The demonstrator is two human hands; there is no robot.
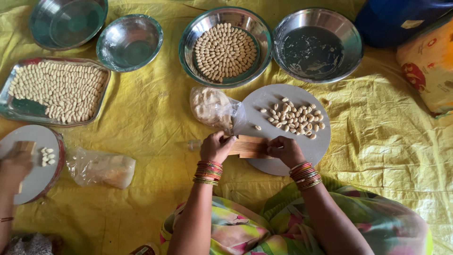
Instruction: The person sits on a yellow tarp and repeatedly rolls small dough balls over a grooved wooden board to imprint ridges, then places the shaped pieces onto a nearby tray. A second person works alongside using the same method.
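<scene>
A small ridged wooden board (248, 146) lies on the near edge of a round grey board (302, 146). My left hand (216, 147) grips its left end. My right hand (284, 150) presses down on its right end; whether dough lies under the fingers is hidden. Both wrists wear stacks of bangles. Several small ridged dough shells (295, 117) are heaped on the round board beyond the wooden one. A clear plastic bag of dough (213, 108) rests just beyond my left hand.
On the yellow sheet (155, 108) stand a steel bowl of dough pieces (225, 51), an empty floured bowl (317, 44), two empty bowls (129, 41), a full tray (55, 90). Another person's hand (15, 166) works at a second round board (35, 163), beside another dough bag (101, 168).
</scene>
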